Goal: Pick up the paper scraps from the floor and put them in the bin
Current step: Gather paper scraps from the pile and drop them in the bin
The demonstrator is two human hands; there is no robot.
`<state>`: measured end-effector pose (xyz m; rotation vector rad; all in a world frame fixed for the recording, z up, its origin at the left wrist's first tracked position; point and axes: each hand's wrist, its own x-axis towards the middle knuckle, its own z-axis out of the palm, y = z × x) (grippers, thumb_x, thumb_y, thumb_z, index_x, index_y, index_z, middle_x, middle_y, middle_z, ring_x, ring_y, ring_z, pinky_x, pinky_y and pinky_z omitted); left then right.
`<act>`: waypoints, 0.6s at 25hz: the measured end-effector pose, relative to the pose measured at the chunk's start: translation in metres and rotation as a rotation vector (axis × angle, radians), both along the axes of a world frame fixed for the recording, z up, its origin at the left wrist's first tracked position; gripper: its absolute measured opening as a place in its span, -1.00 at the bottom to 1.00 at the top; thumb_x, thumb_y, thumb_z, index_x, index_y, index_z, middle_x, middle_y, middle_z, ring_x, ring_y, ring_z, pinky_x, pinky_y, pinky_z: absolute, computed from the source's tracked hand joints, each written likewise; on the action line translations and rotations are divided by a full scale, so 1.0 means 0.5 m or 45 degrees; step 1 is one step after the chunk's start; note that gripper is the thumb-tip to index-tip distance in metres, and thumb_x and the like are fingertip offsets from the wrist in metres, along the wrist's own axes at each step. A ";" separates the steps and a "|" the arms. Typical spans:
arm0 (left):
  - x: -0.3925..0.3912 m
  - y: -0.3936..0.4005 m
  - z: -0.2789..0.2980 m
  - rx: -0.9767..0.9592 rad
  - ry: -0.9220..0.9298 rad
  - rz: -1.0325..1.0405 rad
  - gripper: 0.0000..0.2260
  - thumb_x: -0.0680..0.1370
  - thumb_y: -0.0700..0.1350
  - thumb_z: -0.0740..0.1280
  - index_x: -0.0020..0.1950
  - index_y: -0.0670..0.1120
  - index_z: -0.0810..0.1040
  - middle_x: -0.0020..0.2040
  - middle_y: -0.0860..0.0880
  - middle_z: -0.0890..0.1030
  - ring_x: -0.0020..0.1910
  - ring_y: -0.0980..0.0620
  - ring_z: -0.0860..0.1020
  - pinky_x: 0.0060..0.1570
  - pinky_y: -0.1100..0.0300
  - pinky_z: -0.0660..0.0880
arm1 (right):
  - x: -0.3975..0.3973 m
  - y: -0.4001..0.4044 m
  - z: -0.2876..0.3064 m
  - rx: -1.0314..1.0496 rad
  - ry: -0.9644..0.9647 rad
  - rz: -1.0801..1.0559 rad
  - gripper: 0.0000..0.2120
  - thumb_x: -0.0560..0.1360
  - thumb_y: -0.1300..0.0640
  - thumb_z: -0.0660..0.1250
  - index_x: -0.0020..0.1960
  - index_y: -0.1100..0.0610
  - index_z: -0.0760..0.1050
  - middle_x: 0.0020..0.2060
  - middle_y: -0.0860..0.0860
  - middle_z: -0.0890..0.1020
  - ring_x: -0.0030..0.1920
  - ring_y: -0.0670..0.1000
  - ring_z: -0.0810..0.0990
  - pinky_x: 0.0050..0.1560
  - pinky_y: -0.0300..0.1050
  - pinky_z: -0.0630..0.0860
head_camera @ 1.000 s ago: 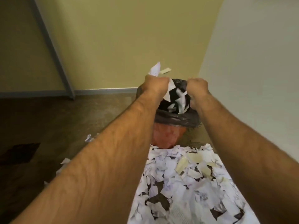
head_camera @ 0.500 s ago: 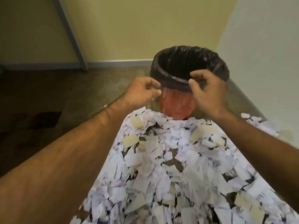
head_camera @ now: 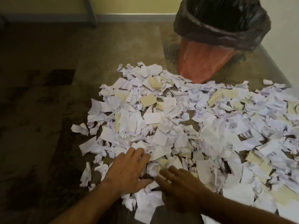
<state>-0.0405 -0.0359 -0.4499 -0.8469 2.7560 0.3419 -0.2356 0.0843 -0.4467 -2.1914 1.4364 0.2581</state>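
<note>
Both hands have dropped from the bin (head_camera: 208, 62); left (head_camera: 129, 173) and right (head_camera: 179, 188), seemingly flat-fingered, press the paper scraps (head_camera: 178, 120).

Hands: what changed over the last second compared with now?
A second ago both hands were at the bin mouth gripping paper scraps. They let go, drew back, and came down: now the left hand and right hand lie with fingers spread on the near edge of the scrap pile. Bin and pile stay put.
</note>
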 end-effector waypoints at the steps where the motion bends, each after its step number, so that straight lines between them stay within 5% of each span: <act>1: 0.014 0.009 -0.005 -0.050 0.056 0.029 -0.27 0.37 0.51 0.15 0.37 0.07 0.38 0.30 -0.07 0.49 0.13 -0.09 0.52 -0.16 -0.03 0.58 | 0.017 0.015 -0.019 -0.012 0.011 0.032 -0.21 0.45 -0.22 0.35 0.51 -0.03 0.02 0.44 0.14 0.21 0.33 0.20 0.32 0.10 0.17 0.52; 3: 0.038 0.012 -0.008 -0.019 0.044 0.100 -0.15 0.31 0.58 0.15 0.47 0.13 0.29 0.43 -0.13 0.39 0.21 -0.16 0.50 -0.09 -0.14 0.56 | 0.058 0.041 -0.055 -0.040 0.011 0.053 -0.19 0.45 -0.16 0.39 0.52 -0.08 0.00 0.44 0.19 0.17 0.24 0.23 0.42 -0.11 0.17 0.59; 6: 0.071 -0.007 -0.012 0.172 -0.192 0.088 0.08 0.21 0.54 0.31 0.51 0.32 -0.28 0.59 -0.08 -0.25 0.45 -0.20 0.16 0.17 -0.16 0.44 | 0.117 0.060 -0.092 -0.087 0.050 0.014 -0.31 0.49 -0.11 0.31 0.52 -0.13 0.05 0.42 0.27 0.28 0.08 0.23 0.58 -0.46 0.04 0.60; 8: 0.081 -0.013 -0.011 0.209 -0.298 0.019 0.16 0.21 0.46 0.41 0.43 0.35 -0.44 0.53 -0.04 -0.43 0.45 -0.20 0.09 0.17 -0.12 0.46 | 0.143 0.047 -0.095 -0.129 0.086 -0.008 -0.35 0.49 -0.14 0.28 0.51 -0.17 0.10 0.39 0.26 0.31 0.06 0.22 0.60 -0.50 0.00 0.58; 11: 0.082 -0.009 -0.020 0.195 -0.336 -0.011 0.04 0.38 0.22 0.47 0.47 0.35 -0.34 0.59 -0.08 -0.23 0.44 -0.20 0.12 0.17 -0.08 0.48 | 0.166 0.020 -0.078 0.049 -0.098 0.026 -0.38 0.54 -0.08 0.28 0.50 -0.13 0.05 0.50 0.24 0.06 0.35 0.33 0.30 -0.02 0.25 0.57; 15: 0.086 -0.014 -0.031 0.251 -0.277 0.108 -0.36 0.57 -0.02 0.31 0.52 0.25 0.04 0.57 -0.03 0.07 0.44 -0.11 0.21 0.23 -0.02 0.44 | 0.159 -0.011 -0.070 0.157 -0.056 -0.061 -0.57 0.61 0.04 0.22 0.44 0.05 0.25 0.49 0.21 0.18 0.43 0.26 0.25 0.20 0.22 0.50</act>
